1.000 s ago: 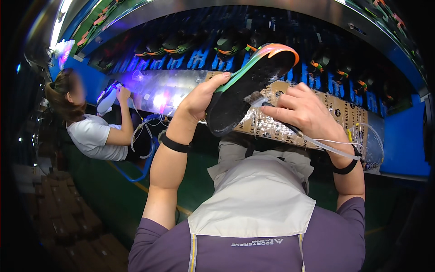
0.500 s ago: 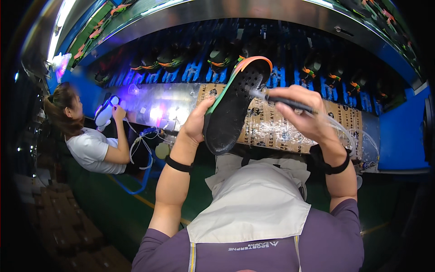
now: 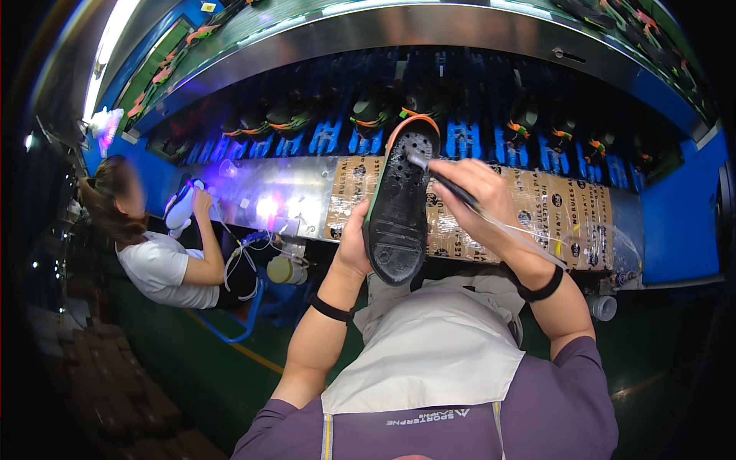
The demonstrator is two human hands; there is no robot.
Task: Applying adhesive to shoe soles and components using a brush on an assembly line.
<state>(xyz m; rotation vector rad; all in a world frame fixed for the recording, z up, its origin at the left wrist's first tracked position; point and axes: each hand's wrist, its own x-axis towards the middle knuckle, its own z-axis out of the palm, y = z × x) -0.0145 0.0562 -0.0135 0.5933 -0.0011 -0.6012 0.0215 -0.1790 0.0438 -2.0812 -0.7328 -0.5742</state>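
Observation:
A black shoe sole with small round holes in its far end and an orange and green rim is tilted up in front of me. My left hand is closed on its left edge, thumb along the side. Whitish wet-looking smears lie on the sole's surface. My right hand grips a dark-handled brush, whose pale bristles touch the sole among the holes. From the handle's rear a thin clear tube runs along my right wrist.
Cardboard under clear film covers the metal bench. Behind it stands a row of blue holders carrying dark shoe parts, under a metal-edged shelf. At left a co-worker holds a pale shoe. A yellowish pot hangs by the bench.
The sole has turned more upright and shifted a little toward me. My right hand and brush have moved left, with the bristles farther up among the holes. The whole view has shifted slightly.

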